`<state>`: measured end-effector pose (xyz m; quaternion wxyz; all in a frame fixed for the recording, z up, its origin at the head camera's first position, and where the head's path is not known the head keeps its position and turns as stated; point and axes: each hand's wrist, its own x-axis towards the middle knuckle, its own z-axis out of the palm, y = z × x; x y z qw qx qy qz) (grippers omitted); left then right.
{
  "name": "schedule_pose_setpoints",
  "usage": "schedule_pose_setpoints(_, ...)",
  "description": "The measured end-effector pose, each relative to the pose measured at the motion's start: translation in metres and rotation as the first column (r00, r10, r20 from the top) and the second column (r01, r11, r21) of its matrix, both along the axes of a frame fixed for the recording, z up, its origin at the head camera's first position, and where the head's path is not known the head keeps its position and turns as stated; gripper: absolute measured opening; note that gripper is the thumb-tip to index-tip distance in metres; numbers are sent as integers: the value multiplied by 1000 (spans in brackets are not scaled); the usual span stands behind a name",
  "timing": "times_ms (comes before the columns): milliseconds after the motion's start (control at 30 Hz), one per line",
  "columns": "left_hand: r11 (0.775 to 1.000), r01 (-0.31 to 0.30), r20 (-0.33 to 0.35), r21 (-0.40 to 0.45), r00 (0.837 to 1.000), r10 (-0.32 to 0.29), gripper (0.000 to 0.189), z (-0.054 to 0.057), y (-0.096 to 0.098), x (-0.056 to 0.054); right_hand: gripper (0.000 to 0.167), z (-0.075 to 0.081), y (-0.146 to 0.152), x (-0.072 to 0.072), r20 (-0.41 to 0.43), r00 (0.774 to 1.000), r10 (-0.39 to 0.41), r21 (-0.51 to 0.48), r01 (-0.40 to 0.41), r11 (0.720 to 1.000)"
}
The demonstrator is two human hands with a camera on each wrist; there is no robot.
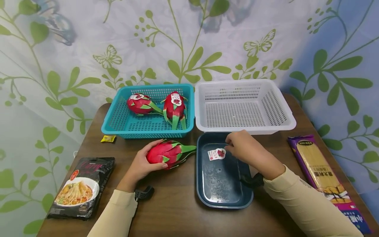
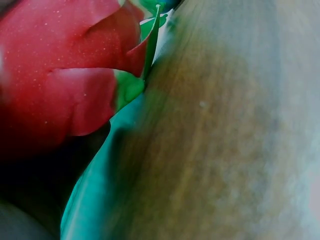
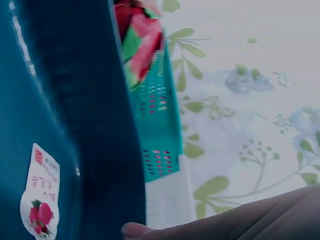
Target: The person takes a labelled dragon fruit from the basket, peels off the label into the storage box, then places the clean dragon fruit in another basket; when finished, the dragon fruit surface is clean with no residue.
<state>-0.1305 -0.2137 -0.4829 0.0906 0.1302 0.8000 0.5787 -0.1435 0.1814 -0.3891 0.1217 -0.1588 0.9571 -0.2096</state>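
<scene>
My left hand (image 1: 145, 163) grips a red dragon fruit (image 1: 164, 154) with green-tipped scales, low over the table in front of the teal basket. Its thumb lies along the near side and the fingers go round the far side. In the left wrist view the same dragon fruit (image 2: 60, 85) fills the upper left. A dark blue tray (image 1: 223, 197) stands right of the fruit. On the tray's floor lies a white sticker (image 1: 216, 154) with a dragon fruit picture. My right hand (image 1: 245, 148) hangs over the tray's right side, fingers bent down beside the sticker, apart from it.
Two dragon fruits (image 1: 174, 107) lie in the teal basket (image 1: 148, 135) at the back. A white basket (image 1: 245, 129) stands beside it. A black noodle packet (image 1: 83, 187) lies at left, a small yellow packet (image 1: 108, 138) behind it, and a pasta packet (image 1: 319, 168) at right.
</scene>
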Motion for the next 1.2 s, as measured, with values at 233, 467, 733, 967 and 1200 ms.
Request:
schedule_pose_setpoints(233,1000,1,-14,3,1000,-1,88,1,0,0,24,9,23,7,-66,991,-113,-205,98,974)
schedule_pose_setpoints(467,1000,2,-29,-10,1000,-2,89,6,3,1,44,-10,54,20,-150,794,-589,-498,454,739)
schedule_pose_setpoints(733,999,18,-109,38,994,-14,80,41,-16,-1,53,-45,74,16,477,582,-658,-740,670,56)
schedule_pose_setpoints(967,997,74,-234,13,970,-68,81,87,-11,-14,36,-60,70,6,567,748,-346,-823,488,-292)
schedule_pose_setpoints(1200,999,-14,-283,34,959,23,82,122,41,-46,19,-65,71,5,484,858,-169,-801,358,-480)
